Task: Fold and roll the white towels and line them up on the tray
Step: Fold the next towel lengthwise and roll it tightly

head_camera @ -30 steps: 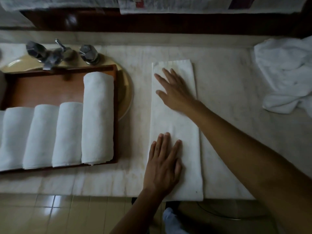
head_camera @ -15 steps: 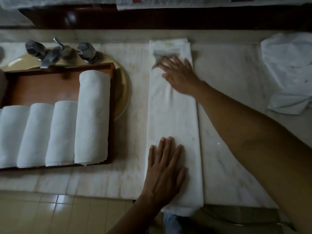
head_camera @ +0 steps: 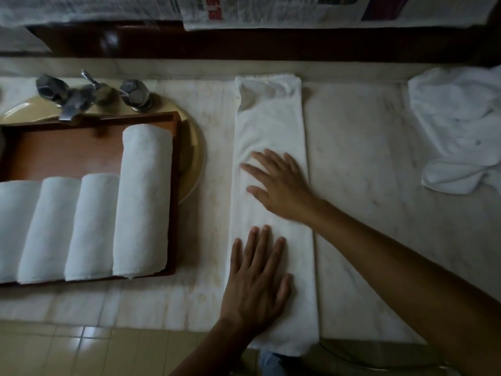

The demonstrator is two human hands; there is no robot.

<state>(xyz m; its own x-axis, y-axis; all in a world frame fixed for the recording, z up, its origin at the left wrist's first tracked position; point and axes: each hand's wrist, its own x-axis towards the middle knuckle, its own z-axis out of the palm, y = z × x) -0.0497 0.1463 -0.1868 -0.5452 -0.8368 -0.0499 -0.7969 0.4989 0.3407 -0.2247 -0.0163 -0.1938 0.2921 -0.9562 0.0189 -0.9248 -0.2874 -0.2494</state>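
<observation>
A white towel (head_camera: 271, 126), folded into a long narrow strip, lies on the marble counter and runs from the back wall to the front edge. My left hand (head_camera: 257, 283) presses flat on its near end with straight fingers. My right hand (head_camera: 279, 183) lies flat across its middle, fingers spread and pointing left. On the left a brown wooden tray (head_camera: 62, 150) holds several rolled white towels (head_camera: 143, 199) side by side, the rightmost one longer than the rest.
A heap of loose white towels (head_camera: 458, 126) sits at the back right of the counter (head_camera: 366, 185). Behind the tray are metal taps (head_camera: 81, 96) and a beige basin rim (head_camera: 195, 158). Newspaper hangs along the back wall. A tiled floor shows below the counter edge.
My right hand slid out to the towel's far end and has now come back to its middle. The towel's far end lies wrinkled against the wall. My left hand stayed pressed on the near end.
</observation>
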